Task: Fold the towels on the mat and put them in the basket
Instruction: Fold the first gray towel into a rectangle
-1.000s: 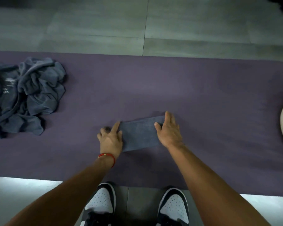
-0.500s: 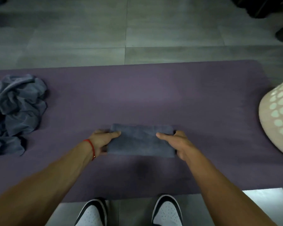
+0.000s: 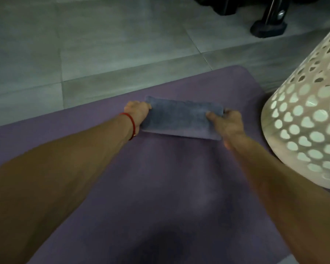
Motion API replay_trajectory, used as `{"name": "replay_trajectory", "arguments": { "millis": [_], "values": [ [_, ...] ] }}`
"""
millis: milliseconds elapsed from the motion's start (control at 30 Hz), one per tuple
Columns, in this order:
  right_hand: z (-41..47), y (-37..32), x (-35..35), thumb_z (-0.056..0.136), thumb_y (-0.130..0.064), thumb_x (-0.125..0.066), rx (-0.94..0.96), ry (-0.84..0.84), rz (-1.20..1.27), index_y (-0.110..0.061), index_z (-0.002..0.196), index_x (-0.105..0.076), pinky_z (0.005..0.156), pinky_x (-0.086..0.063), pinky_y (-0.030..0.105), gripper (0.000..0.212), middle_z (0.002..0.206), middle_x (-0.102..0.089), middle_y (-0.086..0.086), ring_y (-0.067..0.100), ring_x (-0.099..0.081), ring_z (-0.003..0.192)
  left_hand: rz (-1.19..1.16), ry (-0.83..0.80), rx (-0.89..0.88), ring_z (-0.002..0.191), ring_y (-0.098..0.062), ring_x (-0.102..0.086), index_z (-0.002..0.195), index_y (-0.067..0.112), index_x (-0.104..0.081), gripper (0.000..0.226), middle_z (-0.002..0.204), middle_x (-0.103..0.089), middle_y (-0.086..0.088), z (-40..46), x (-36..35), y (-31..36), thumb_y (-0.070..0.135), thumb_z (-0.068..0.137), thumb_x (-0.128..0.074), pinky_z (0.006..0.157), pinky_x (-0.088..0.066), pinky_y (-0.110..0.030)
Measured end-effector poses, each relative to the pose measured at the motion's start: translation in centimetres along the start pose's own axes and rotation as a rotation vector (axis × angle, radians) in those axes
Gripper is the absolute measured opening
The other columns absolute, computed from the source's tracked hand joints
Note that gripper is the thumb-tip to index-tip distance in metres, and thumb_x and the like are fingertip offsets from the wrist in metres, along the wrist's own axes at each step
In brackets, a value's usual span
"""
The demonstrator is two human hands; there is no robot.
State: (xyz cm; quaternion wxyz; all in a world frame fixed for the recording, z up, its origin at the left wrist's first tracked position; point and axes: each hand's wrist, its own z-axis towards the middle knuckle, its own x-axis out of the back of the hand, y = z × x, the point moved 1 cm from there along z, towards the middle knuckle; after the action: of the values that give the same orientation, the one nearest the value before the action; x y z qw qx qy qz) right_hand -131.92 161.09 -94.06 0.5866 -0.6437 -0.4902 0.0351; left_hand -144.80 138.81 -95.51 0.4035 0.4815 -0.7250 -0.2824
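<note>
- Because you grip the folded towel (image 3: 183, 119) at both short ends, it stays a flat, taut rectangle and the folds should not slip open.
- Your left hand (image 3: 138, 111) has its fingers clamped on the left end; your right hand (image 3: 227, 122) pinches the right end, thumb on top.
- The towel sits at the centre of the frame, over the mat (image 3: 160, 178); whether it hangs clear of the mat or rests on it I cannot tell.
- The basket (image 3: 303, 121) stands at the right edge, just beside your right hand, so the carry should be short.
- Its rim is out of view, so judge the lift carefully.
</note>
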Motion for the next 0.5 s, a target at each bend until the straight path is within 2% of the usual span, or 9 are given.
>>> {"name": "replay_trajectory", "arguments": {
  "millis": [67,133,200,267,333,400,500],
  "values": [
    [2.6,-1.6,-0.1,0.087,-0.035,-0.075,0.122,0.052,-0.122,-0.008,0.131,-0.055,0.093,-0.047,0.032,0.055,0.125,-0.065,0.013,0.029,-0.062,0.117,-0.003,0.045,-0.010,0.103,-0.028,-0.062,0.120,0.000,-0.061,0.038,0.115,-0.064,-0.009,1.3,-1.3,0.0,0.026,0.093,-0.061,0.089,-0.055,-0.039],
    [4.6,-2.9,-0.6,0.091,-0.032,-0.070,0.245,0.075,-0.220,-0.011,0.136,-0.051,0.096,-0.044,0.032,0.052,0.129,-0.063,0.014,0.032,-0.059,0.120,0.004,0.086,-0.047,0.098,-0.023,-0.062,0.119,0.004,-0.059,0.035,0.113,-0.063,-0.006,1.7,-2.2,-0.9,0.028,0.093,-0.060,0.084,-0.055,-0.036],
    [6.2,-3.6,-1.6,0.096,-0.031,-0.063,0.336,0.074,-0.308,-0.013,0.138,-0.046,0.098,-0.045,0.039,0.049,0.128,-0.062,0.017,0.037,-0.057,0.121,-0.020,0.115,-0.078,0.097,-0.021,-0.063,0.119,0.011,-0.055,0.038,0.114,-0.063,-0.005,1.6,-2.5,-2.2,0.035,0.090,-0.062,0.085,-0.058,-0.039],
    [7.4,-3.5,-2.8,0.100,-0.030,-0.057,0.367,0.020,-0.392,-0.014,0.142,-0.041,0.099,-0.044,0.045,0.048,0.129,-0.060,0.021,0.041,-0.055,0.122,-0.035,0.139,-0.101,0.095,-0.020,-0.062,0.116,0.016,-0.051,0.038,0.105,-0.061,0.001,1.0,-2.3,-3.2,0.039,0.090,-0.065,0.084,-0.058,-0.038],
    [8.4,-2.9,-3.4,0.102,-0.032,-0.051,0.333,-0.032,-0.490,-0.015,0.145,-0.038,0.099,-0.044,0.049,0.049,0.132,-0.057,0.024,0.044,-0.053,0.123,0.059,0.127,-0.164,0.095,-0.024,-0.062,0.117,0.016,-0.046,0.042,0.101,-0.058,0.002,0.4,-2.1,-3.4,0.042,0.090,-0.065,0.083,-0.056,-0.038],
    [8.8,-2.5,-3.4,0.102,-0.033,-0.049,0.387,-0.003,-0.629,-0.014,0.148,-0.035,0.102,-0.043,0.055,0.052,0.138,-0.051,0.023,0.045,-0.048,0.127,0.243,0.173,-0.312,0.101,-0.031,-0.059,0.122,0.013,-0.042,0.046,0.115,-0.054,-0.008,-0.4,-1.9,-2.8,0.043,0.092,-0.062,0.086,-0.053,-0.044],
    [7.8,-2.8,-3.9,0.103,-0.034,-0.041,0.747,0.051,-0.803,-0.022,0.153,-0.030,0.112,-0.028,0.065,0.053,0.158,-0.031,0.012,0.035,-0.030,0.144,0.745,0.349,-0.783,0.127,-0.033,-0.041,0.140,0.019,-0.039,0.047,0.143,-0.038,-0.012,-1.6,-2.6,-1.4,0.042,0.100,-0.042,0.101,-0.040,-0.052]
  ]
}}
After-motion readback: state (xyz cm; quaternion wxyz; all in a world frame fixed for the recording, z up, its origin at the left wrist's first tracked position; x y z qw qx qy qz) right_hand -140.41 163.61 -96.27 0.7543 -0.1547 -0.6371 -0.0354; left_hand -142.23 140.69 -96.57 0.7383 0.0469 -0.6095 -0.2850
